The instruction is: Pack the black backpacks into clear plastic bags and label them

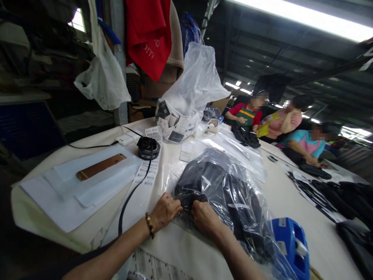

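Observation:
A clear plastic bag (217,155) lies on the table in front of me with a dark, bulky fabric item (210,175) inside it. What kind of item it is, I cannot tell through the shiny film. My left hand (166,210), with a beaded bracelet on the wrist, is closed on the near left edge of the plastic bag. Just to its right, my right hand (205,217) has its fingers curled into the same edge, close to the dark fabric. The fingertips of both hands are partly hidden.
A blue tape dispenser (291,245) stands at the right. On the left are a phone (100,167) on white sheets, barcode stickers (145,173) and a black strap roll (148,147). Behind stands a plastic bag of labels (180,124). Several co-workers sit at the far right.

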A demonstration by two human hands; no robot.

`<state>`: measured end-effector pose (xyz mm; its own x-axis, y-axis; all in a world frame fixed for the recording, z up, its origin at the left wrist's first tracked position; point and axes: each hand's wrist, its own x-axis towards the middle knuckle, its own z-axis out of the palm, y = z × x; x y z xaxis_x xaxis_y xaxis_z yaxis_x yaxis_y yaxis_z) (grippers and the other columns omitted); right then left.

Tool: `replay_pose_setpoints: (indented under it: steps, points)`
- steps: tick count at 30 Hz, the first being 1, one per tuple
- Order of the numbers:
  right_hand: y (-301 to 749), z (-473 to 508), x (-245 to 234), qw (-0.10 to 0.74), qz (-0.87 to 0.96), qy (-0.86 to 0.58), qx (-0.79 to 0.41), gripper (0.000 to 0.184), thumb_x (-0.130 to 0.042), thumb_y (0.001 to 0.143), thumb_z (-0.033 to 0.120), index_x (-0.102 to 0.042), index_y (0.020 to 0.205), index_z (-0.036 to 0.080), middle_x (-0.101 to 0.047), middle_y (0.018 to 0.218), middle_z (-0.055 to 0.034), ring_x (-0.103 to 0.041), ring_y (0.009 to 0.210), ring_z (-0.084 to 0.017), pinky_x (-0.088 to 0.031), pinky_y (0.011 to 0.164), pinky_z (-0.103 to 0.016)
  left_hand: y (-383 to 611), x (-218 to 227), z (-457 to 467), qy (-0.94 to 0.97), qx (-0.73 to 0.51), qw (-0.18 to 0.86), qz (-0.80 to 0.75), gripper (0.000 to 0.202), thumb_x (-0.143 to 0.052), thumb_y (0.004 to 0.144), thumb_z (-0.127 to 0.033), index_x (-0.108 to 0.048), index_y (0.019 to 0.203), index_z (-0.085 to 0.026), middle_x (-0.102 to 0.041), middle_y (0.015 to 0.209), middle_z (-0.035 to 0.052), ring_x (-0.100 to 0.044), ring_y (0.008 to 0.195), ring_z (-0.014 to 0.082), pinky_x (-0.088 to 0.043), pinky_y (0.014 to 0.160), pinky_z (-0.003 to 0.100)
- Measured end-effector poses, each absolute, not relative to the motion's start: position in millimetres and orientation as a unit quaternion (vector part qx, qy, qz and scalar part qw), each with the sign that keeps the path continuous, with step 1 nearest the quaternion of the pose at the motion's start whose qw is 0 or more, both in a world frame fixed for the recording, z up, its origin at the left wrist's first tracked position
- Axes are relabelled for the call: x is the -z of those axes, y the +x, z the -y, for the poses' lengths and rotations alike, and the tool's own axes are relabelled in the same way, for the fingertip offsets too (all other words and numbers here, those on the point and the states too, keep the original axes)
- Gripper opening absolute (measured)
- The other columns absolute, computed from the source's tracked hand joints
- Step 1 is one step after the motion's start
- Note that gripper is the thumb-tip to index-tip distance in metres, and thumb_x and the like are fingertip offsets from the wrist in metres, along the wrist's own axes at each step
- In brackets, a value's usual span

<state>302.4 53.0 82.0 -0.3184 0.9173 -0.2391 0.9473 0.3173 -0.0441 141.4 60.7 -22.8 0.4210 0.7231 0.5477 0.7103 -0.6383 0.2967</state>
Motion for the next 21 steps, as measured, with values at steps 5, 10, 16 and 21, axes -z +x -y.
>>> replay_pose_setpoints:
  steps: [5,10,16,21]
  points:
    - [297,-50,-83,0.065,-0.774,0.626,0.073,0.024,-0.041,0.082,0.012,-0.064,0.09,0.011,-0.069,0.089,-0.0176,-0.066,0.083,-0.026,-0.042,0.064,-0.029,141,22,-61,0.846,-0.338,-0.003,-0.413,0.035,-0.035,0.095,-0.027,-0.05,0.065,-0.018,-0.055,0.054,-0.0033,-0.049,0.05,0.0118,-0.03,0.059,0.029]
    - [293,-45,-81,0.037,-0.748,0.659,0.069,0.021,-0.043,0.082,0.013,-0.062,0.091,0.012,-0.069,0.09,-0.0168,-0.066,0.085,-0.027,-0.043,0.067,-0.031,139,19,-62,0.85,-0.343,-0.013,-0.399,0.038,-0.03,0.096,-0.027,-0.05,0.066,-0.018,-0.057,0.055,-0.0029,-0.049,0.049,0.0119,-0.031,0.058,0.029]
    - [297,-46,-81,0.008,-0.733,0.677,0.069,0.021,-0.053,0.079,0.018,-0.056,0.099,0.013,-0.07,0.087,-0.0138,-0.067,0.082,-0.026,-0.043,0.067,-0.031,139,17,-62,0.851,-0.342,-0.02,-0.398,0.04,-0.027,0.097,-0.029,-0.05,0.065,-0.019,-0.057,0.055,-0.0032,-0.049,0.049,0.0112,-0.032,0.059,0.028]
    - [315,-51,-81,-0.031,-0.718,0.692,0.066,0.024,-0.063,0.076,0.035,-0.06,0.091,0.016,-0.07,0.088,-0.0113,-0.066,0.085,-0.026,-0.041,0.068,-0.03,139,15,-61,0.849,-0.341,-0.03,-0.403,0.045,-0.025,0.097,-0.032,-0.049,0.062,-0.019,-0.055,0.052,-0.0029,-0.048,0.049,0.0116,-0.031,0.057,0.027]
